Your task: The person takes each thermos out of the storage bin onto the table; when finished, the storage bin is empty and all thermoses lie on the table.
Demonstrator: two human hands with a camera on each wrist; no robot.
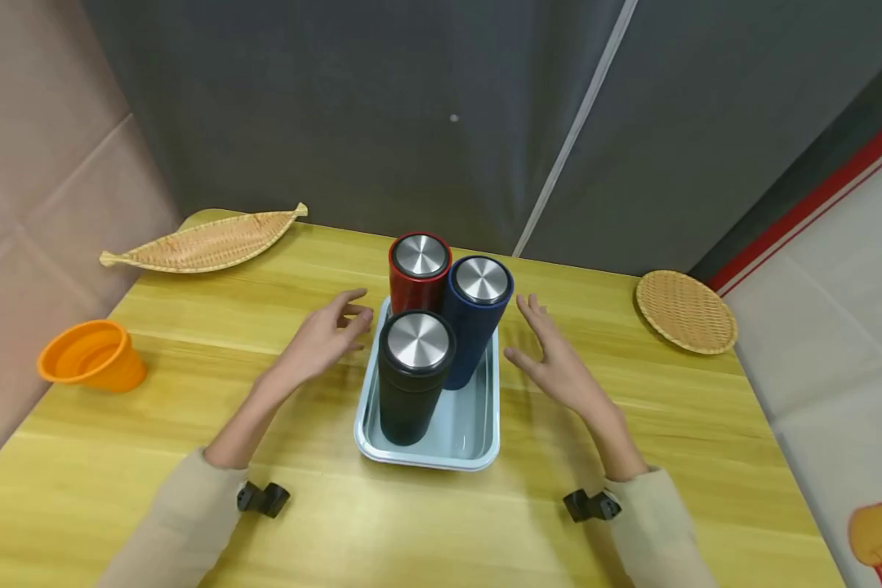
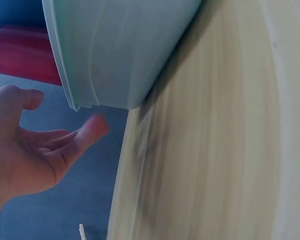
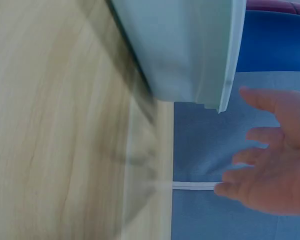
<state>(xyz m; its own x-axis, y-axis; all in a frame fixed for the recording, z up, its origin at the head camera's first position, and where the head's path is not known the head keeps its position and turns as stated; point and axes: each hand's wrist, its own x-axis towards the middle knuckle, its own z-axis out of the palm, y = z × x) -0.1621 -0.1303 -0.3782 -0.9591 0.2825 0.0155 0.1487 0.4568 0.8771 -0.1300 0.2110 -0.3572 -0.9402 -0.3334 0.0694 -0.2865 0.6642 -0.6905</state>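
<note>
So my hands were parked on either side of the tray, which sat on the tabletop with its long side running straight away from me. My left hand was just beside the tray's left rim, up near the far end, and my right hand was just beside the right rim, maybe a touch closer to me. Neither one had contact yet as far as I could tell. Both grips were apart, fingers loose and spread, palms turned in toward the tray and holding nothing.

Three flasks stood upright in the tray: the red flask at the far end, the blue flask right next to it on the right, and the black flask nearer to me on the left. The near right part of the tray was bare. My left fingers were closest to the red and black ones, my right fingers to the blue one.

From the wrist views the tray's pale wall filled most of the frame, with my fingertips just off its lip.
</note>
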